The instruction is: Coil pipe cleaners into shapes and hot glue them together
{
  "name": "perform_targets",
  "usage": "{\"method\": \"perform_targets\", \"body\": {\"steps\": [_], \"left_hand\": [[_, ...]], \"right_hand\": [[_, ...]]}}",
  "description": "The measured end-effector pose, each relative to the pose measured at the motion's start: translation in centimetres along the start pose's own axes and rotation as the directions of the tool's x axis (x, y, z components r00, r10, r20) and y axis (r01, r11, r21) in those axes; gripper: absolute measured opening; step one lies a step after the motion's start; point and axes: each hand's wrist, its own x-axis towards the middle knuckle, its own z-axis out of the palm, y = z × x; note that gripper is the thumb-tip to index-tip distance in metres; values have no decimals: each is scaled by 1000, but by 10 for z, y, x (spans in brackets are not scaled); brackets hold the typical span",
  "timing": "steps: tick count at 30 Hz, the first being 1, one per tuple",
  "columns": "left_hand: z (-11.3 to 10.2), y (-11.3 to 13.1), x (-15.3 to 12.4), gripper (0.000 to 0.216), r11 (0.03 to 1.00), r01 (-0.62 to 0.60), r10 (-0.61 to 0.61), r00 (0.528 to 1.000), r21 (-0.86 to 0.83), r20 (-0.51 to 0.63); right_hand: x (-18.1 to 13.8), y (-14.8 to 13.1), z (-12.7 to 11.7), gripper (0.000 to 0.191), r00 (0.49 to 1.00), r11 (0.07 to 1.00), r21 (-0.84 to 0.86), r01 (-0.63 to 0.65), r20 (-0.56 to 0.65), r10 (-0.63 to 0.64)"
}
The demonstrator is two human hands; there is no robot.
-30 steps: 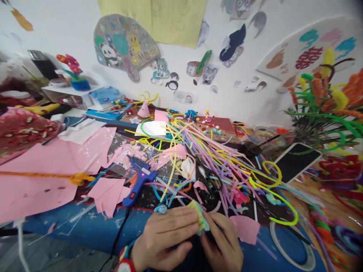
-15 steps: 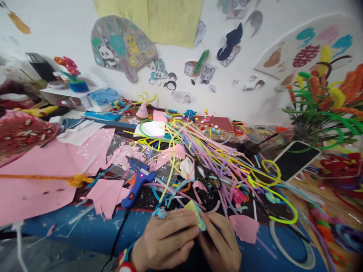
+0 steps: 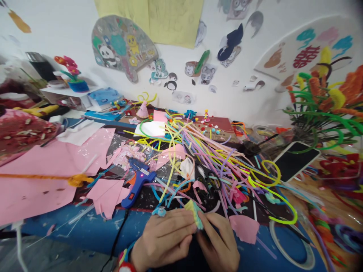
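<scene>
Between my two hands, near the front edge of the table, is a small fuzzy yellow and light-blue piece (image 3: 194,212) that looks made of pipe cleaner. My left hand (image 3: 167,236) grips it from the left, fingers pressed together along its side. From the right, the fingers of my right hand (image 3: 217,238) pinch the same piece. Its lower part is hidden by my fingers. Just beyond my left knuckles is a small light-blue curled piece (image 3: 159,211). A pink paper scrap (image 3: 244,229) lies right of my right hand.
A blue glue gun (image 3: 138,185), its red light on, lies left of my hands. Black scissors (image 3: 210,180) rest by a heap of pipe cleaners (image 3: 210,143). A phone (image 3: 296,160), a tape roll (image 3: 307,260) and pipe-cleaner flowers (image 3: 323,102) are on the right, pink sheets (image 3: 36,196) on the left.
My fingers have shifted slightly around the yellow and light-blue piece, and it has turned a little. My right hand has moved slightly left; the table things stay put.
</scene>
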Motion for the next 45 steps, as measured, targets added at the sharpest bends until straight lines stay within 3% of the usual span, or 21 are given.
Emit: {"method": "perform_targets", "body": {"steps": [12,18,21,32,38,43,45], "left_hand": [[1,1,2,32,999,43,-43,999,-15,-31],[-2,1,4,26,961,199,-206,978,-190,-19],[-2,2,4,28,951,248,-255,967,-183,-14],[-5,2,3,9,944,282,-272,959,-169,77],[-7,2,-1,12,914,323,-328,944,-245,20],[-8,4,4,14,941,295,-278,953,-164,118],[-8,3,0,13,953,275,-267,961,-131,72]], "right_hand": [[-4,2,0,39,1000,999,-42,10,28,-8],[-6,0,0,30,1000,998,-68,2,24,0],[-5,-1,1,25,1000,996,-91,19,10,-18],[-5,-1,-1,24,999,995,-93,39,39,-35],[-3,-3,-1,25,998,995,-99,33,58,-27],[-4,-3,-1,23,999,994,-100,34,43,-30],[-3,-3,-1,23,999,994,-101,27,30,-24]]}}
